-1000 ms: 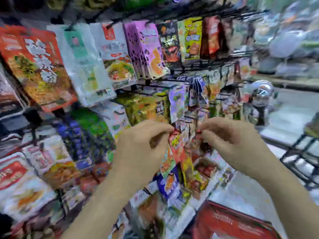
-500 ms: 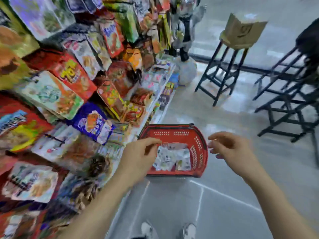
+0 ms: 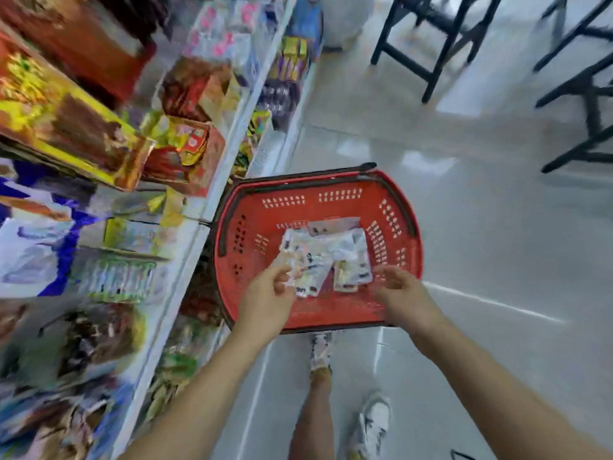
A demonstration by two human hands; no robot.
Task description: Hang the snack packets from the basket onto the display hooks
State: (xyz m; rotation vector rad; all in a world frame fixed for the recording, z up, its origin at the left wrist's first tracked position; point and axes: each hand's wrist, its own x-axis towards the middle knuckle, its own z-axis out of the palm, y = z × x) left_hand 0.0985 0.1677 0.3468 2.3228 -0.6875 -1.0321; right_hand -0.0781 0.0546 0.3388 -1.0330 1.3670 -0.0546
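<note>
Snack packets (image 3: 326,250): small, pale, glossy, in loose pile on bottom of red basket (image 3: 335,194). Basket sits on floor (image 3: 481,244) beside shelf edge (image 3: 185,260). I see left hand (image 3: 267,295) with fingertips at nearest packet's edge; pinching or only touching, I cannot tell through blur. Right hand (image 3: 406,293) loosely curled, empty, over near rim. Versus half second ago: both hands lower, closer to pile; basket larger in view.

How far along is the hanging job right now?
Done: cannot tell; the rack is blurred. In hand: left hand reaches the pale packets' edge, grip unclear; right hand hovers empty. Left: several packets lie in the red basket.
</note>
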